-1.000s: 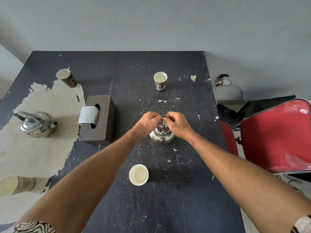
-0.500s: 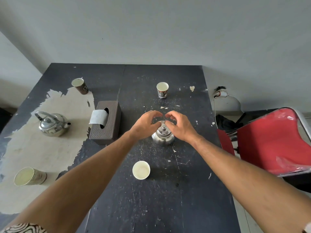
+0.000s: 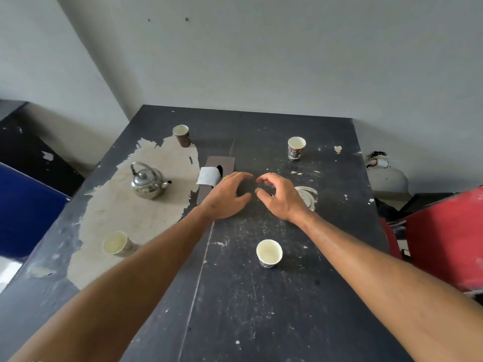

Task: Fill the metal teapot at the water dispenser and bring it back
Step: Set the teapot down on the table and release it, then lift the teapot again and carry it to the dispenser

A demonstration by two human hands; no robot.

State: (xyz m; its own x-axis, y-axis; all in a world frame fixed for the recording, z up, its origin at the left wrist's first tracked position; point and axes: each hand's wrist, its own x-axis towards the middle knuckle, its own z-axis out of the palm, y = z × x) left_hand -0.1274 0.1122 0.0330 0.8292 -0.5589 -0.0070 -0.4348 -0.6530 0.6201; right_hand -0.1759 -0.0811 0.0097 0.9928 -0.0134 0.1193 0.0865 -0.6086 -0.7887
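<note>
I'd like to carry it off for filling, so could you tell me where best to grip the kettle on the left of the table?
Probably the kettle by its arched handle, from above: it stands upright over the lid, with the spout pointing right.

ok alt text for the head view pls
Two bare hands, left and right, hover open and empty over a scuffed black table, a small metal teapot partly hidden behind the right. Around them stand four paper cups, a tissue box and a second teapot.
</note>
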